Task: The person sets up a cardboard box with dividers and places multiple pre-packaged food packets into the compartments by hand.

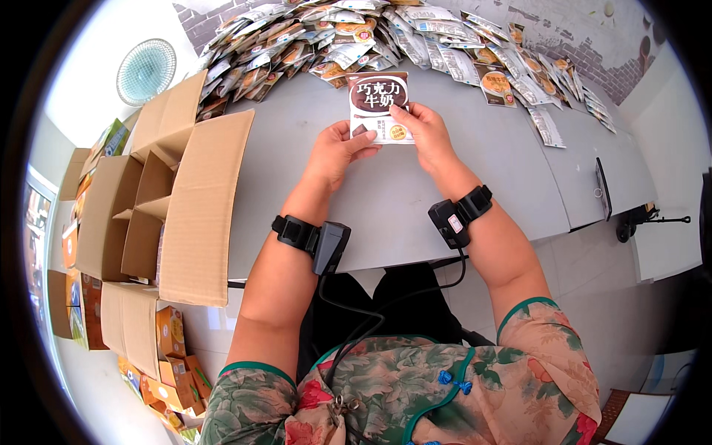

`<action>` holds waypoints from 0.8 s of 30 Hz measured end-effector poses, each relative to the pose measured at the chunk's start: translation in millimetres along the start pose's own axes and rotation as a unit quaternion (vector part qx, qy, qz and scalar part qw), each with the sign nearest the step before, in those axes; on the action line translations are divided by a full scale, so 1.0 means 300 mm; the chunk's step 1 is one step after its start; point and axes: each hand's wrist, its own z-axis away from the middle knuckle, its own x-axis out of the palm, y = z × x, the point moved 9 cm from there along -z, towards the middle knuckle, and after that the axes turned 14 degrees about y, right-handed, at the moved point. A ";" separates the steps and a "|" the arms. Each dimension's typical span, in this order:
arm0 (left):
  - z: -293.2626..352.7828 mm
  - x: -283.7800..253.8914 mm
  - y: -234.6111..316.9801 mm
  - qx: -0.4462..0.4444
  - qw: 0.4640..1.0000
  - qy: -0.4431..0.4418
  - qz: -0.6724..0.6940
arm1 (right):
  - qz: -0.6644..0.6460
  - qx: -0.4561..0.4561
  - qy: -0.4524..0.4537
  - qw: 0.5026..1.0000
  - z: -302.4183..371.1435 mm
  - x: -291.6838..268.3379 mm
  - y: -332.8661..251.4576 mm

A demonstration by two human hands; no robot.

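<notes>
Your left hand [343,152] is part closed, pinching the packet [380,117] at its lower left: thumb across the printed face, fingers curled beneath. Your right hand [426,135] is likewise part closed on the right side, thumb pressed on the face somewhat higher up. Both grip the same packet, which sits between them over the grey table [460,200], just short of the packet pile [297,52]; its height above the surface cannot be judged. Printed face is toward you, brown end away from you, white end nearer your body, lettering upright from your side. Outline nearly square; long axis, if any, runs away from you, with little tilt to either side. Hidden: the packet's back and most of the fingers supporting it. The pile's far edge is cut off by the upper rim. At your left, the open carton [204,215] shows cardboard dividers [152,178]; its contents are hard to make out behind the walls and flap.
</notes>
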 end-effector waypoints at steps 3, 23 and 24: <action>-0.003 -0.009 0.012 0.025 0.999 0.013 0.019 | 0.012 0.012 -0.020 1.000 0.007 0.015 0.005; 0.082 -0.092 0.255 0.447 0.824 0.194 -0.289 | -0.049 0.094 -0.101 0.989 0.023 0.039 0.003; 0.106 -0.061 0.266 0.468 0.801 0.192 -0.321 | -0.054 0.100 -0.108 0.988 0.027 0.043 0.001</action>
